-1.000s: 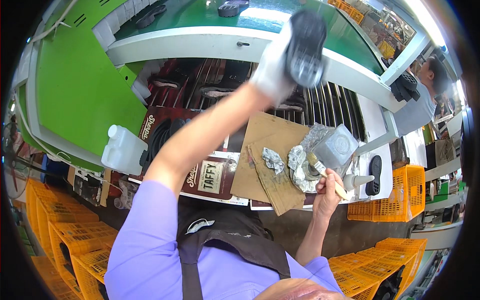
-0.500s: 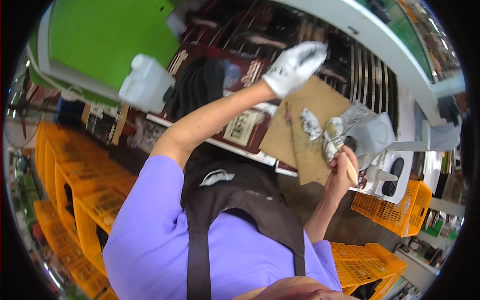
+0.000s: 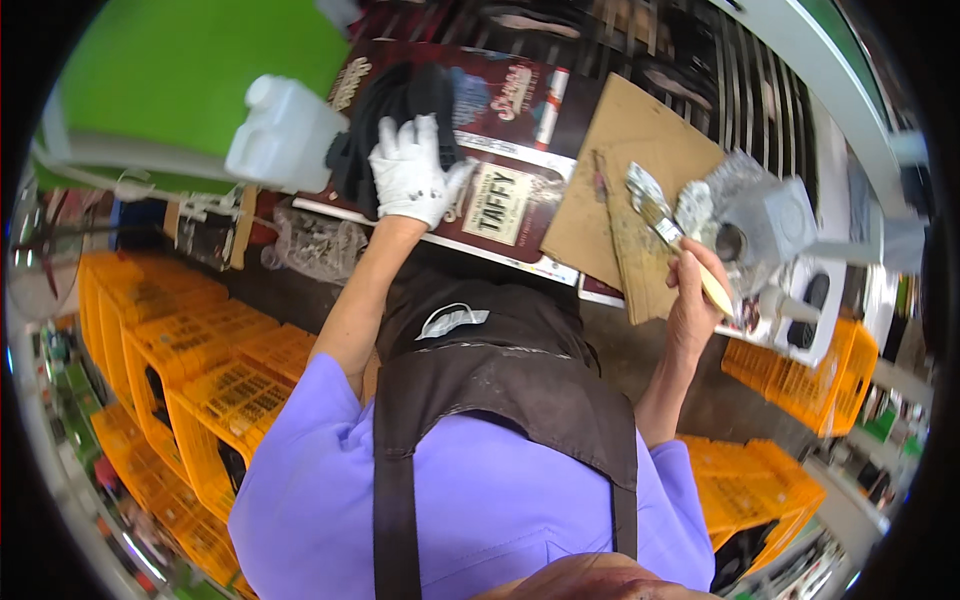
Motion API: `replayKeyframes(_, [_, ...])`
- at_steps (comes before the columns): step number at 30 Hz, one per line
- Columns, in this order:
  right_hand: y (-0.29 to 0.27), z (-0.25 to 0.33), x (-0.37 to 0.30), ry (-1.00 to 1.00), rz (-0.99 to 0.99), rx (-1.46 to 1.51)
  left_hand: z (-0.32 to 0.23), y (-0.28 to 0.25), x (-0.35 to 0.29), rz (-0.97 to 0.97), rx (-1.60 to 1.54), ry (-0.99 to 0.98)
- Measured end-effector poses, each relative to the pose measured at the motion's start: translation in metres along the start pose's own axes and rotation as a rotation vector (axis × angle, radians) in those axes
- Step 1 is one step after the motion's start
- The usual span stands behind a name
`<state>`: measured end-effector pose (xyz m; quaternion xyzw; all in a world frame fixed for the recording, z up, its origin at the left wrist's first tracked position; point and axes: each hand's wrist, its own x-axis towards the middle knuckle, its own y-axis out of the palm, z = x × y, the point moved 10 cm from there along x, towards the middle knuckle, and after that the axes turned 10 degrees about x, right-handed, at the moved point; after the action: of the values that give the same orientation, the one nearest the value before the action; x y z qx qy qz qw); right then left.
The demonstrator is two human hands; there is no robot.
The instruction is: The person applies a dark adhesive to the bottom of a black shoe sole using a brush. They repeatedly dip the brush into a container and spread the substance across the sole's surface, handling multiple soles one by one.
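My left hand (image 3: 412,182), in a white glove, lies with its fingers spread on a pile of black, sole-shaped pieces (image 3: 432,92). Whether any piece is gripped does not show. In my bare right hand (image 3: 690,300) is a flat paintbrush (image 3: 664,226) with a pale handle, its bristles pointing up and left. Under the brush lies brown cardboard (image 3: 590,225), stained in places. Crumpled, foil-like wads (image 3: 645,184) rest on it near the bristles. Beside them a cut-open translucent plastic container (image 3: 780,222) stands at the right.
A white jug (image 3: 285,132) stands left of the black pile. Dark red printed board (image 3: 530,190) covers the worktop. Beyond it runs a rack of metal bars (image 3: 735,110) holding shoe parts. Orange crates (image 3: 225,395) are stacked at my left, with another crate (image 3: 810,385) at the right.
My left hand has moved from the far rack back left onto the black pile, its fingers now spread. The brush in my right hand has swung left, away from the container.
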<state>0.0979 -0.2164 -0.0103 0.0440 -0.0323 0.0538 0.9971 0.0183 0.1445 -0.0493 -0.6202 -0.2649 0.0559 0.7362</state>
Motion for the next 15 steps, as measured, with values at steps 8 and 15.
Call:
replayKeyframes(8, [-0.083, 0.045, 0.016, -0.215, -0.235, -0.402, -0.02, -0.01, 0.011, -0.112, 0.078, 0.048])
replayKeyframes(15, [-0.093, 0.03, 0.041, -0.331, -0.222, -0.75, 0.013, -0.012, 0.017, -0.247, -0.219, -0.084])
